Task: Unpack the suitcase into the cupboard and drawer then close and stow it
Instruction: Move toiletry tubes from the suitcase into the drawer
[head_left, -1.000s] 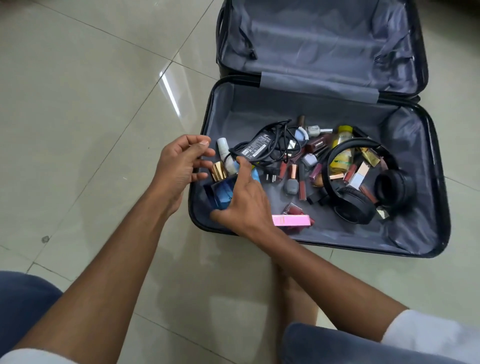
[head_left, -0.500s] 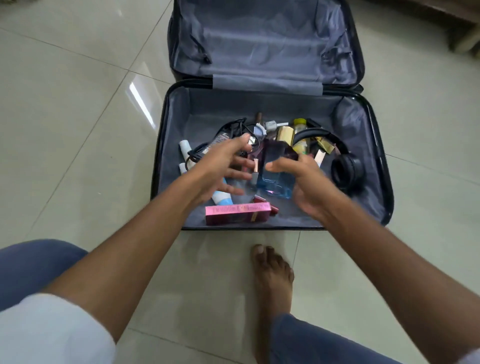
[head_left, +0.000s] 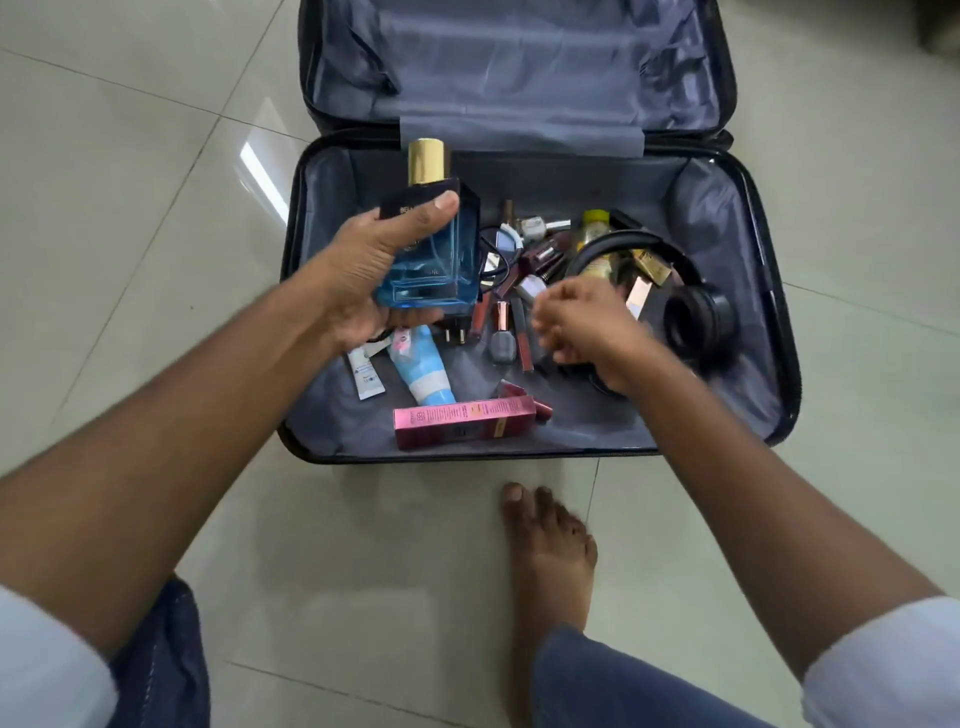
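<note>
A black suitcase (head_left: 519, 457) lies open on the floor, its grey-lined lid (head_left: 519, 67) raised at the back. My left hand (head_left: 363, 275) grips a blue perfume bottle (head_left: 447, 260) with a gold cap, held upright above the case's left side. My right hand (head_left: 587, 332), blurred, hovers over the middle of the case beside black headphones (head_left: 696, 317); its fingers are loosely curled and I see nothing in them. Inside lie a pink box (head_left: 462, 418), a blue-and-white tube (head_left: 423, 371), a small white tube (head_left: 366, 376), a grey nail polish (head_left: 501, 343) and a yellow bottle (head_left: 595, 228).
Several lipsticks, a cable and a plug lie among the small items in the case. Pale glossy floor tiles surround it. My bare foot (head_left: 550, 551) stands just in front of the case's near edge, and my knees fill the lower corners.
The perfume bottle has passed from my right hand to my left, which lifted it up and to the left. My right hand has let go and dropped toward the headphones.
</note>
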